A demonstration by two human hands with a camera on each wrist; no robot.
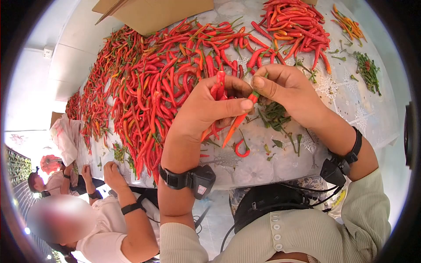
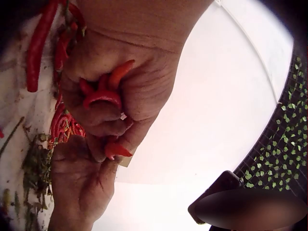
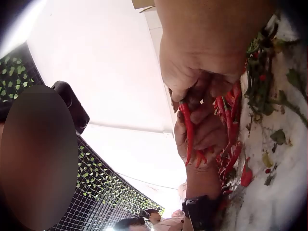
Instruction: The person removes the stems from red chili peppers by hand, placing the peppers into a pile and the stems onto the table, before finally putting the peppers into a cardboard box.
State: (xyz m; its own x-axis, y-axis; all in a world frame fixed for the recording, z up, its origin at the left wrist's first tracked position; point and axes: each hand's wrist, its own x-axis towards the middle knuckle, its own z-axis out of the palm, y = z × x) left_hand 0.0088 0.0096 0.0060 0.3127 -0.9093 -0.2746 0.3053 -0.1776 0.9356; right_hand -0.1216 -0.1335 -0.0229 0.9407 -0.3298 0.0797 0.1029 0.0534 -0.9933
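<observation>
In the head view my left hand (image 1: pixel 199 107) holds several red chili peppers against its palm. Its thumb lies along one orange-red chili pepper (image 1: pixel 235 126), whose tip points down toward me. My right hand (image 1: pixel 291 90) pinches the green stem end of that same pepper between thumb and fingers. The left wrist view shows curved pepper tips (image 2: pixel 103 98) poking out of the curled left fingers. From the right wrist, the worked pepper (image 3: pixel 188 132) hangs below the right fingertips, in front of the left hand.
A large heap of red chilies (image 1: pixel 144 96) spreads over the left of the table (image 1: pixel 245 171). A smaller pile (image 1: pixel 298 26) lies at the back, near orange peppers (image 1: pixel 348 24). Green stems (image 1: pixel 367 72) and leafy scraps (image 1: pixel 276 116) lie rightward. A cardboard box (image 1: pixel 158 13) stands behind; another person (image 1: pixel 109 223) sits left.
</observation>
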